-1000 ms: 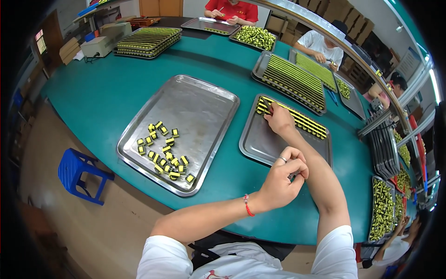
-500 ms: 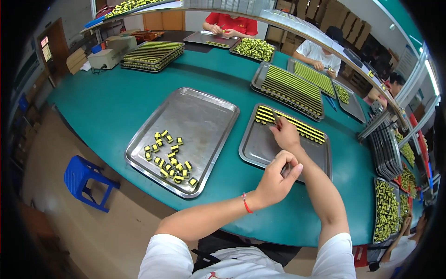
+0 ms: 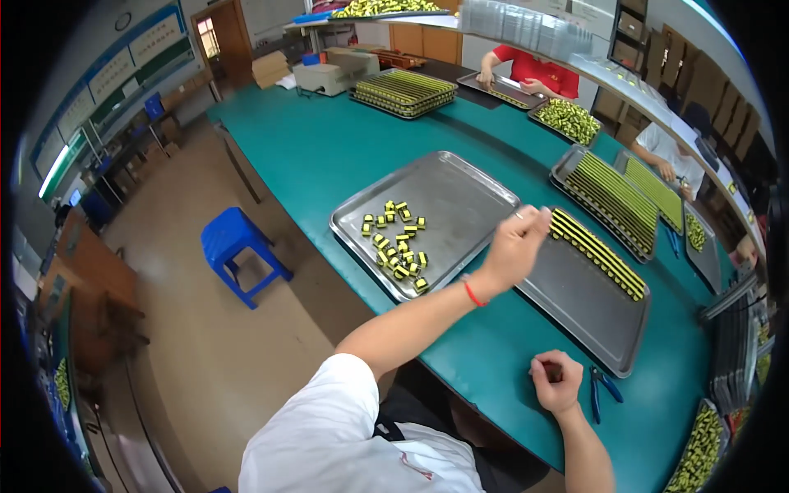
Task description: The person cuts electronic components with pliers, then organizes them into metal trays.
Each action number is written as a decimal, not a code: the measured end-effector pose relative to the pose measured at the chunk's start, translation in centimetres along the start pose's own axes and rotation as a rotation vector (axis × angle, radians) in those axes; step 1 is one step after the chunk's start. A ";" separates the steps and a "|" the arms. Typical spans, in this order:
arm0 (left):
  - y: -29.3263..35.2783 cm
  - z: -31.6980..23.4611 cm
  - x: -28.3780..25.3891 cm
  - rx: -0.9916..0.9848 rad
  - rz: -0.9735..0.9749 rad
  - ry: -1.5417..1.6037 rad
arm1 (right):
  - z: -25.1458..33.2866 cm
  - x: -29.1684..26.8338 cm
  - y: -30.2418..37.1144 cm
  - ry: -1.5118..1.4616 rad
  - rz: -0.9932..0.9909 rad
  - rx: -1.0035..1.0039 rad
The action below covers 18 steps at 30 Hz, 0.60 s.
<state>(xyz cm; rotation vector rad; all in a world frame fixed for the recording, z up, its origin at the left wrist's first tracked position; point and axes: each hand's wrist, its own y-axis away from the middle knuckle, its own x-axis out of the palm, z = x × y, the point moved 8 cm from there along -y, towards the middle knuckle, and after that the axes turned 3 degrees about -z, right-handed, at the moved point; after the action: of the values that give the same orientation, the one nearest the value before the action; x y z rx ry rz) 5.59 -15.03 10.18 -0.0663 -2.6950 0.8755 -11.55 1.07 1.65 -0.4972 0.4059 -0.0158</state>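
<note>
My left hand (image 3: pixel 514 251), with a red band at the wrist, is raised over the near corner between two metal trays. Its fingers are pinched together, and whatever lies in them is hidden. Below and right of it, neat rows of small yellow-and-black coil parts (image 3: pixel 598 255) line the far side of the right-hand tray (image 3: pixel 579 300). Loose coil parts (image 3: pixel 401 251) are scattered on the left-hand tray (image 3: pixel 460 193). By the table's near edge, my right hand (image 3: pixel 559 382) is curled closed, its inside dark. Just right of it lie blue-handled pliers (image 3: pixel 604 391).
Stacked trays of lined-up parts (image 3: pixel 608 197) stand beyond the right tray, another stack (image 3: pixel 403 92) farther back. Heaped parts (image 3: pixel 567 120) fill a tray near a person in red (image 3: pixel 534 70). Another person (image 3: pixel 670 156) works at right. A blue stool (image 3: pixel 238 246) stands left of the table.
The view has swung left. My right hand has left the rows and come back to the near table edge beside the pliers. My left hand has moved forward, up to the rows' left end.
</note>
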 end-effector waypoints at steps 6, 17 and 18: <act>-4.4 0.4 -14.3 -0.193 0.249 -1.427 | 4.0 1.9 -0.8 0.096 0.170 -0.419; -1.7 1.8 -17.1 -0.634 0.635 -1.337 | 3.3 0.9 -0.4 0.081 0.140 -0.373; -1.9 0.6 -17.3 -0.633 0.641 -1.343 | 3.5 1.0 -0.3 0.088 0.137 -0.404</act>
<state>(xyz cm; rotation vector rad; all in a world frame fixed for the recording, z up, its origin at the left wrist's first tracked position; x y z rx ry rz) 21.98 -19.29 6.06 -0.7528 -4.2469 0.0131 -9.26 2.30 4.23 -0.8673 0.5326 0.1806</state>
